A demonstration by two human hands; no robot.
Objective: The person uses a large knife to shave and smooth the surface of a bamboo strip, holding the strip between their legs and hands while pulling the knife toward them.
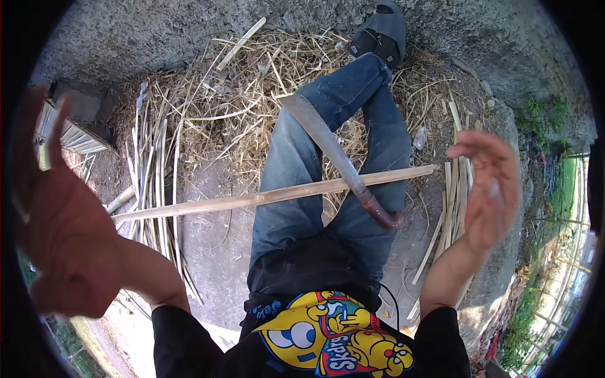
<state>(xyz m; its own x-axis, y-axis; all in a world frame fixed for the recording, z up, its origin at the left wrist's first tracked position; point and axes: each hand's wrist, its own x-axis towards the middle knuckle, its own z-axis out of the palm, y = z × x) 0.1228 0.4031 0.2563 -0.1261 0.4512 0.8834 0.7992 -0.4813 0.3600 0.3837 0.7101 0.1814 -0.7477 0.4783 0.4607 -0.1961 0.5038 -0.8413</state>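
Bamboo, split to a pale lath point(271, 197), is laid unheld across the jeans-clad thighs point(296, 189), running from nine to three o'clock. The left hand point(60, 233), at nine, is raised with fingers spread, seemingly empty though blurred. The curved knife point(334, 157) is rested loose on the lath. The right hand point(485, 189), at three, is open. A leg shift could tip blade and lath off.

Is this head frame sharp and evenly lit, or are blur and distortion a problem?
Head view: harsh sunlight, hard shadows on the ground; right hand motion-blurred, left hand close and soft; knife and bamboo strip on the lap are sharp; fisheye bends edges, with black corners.
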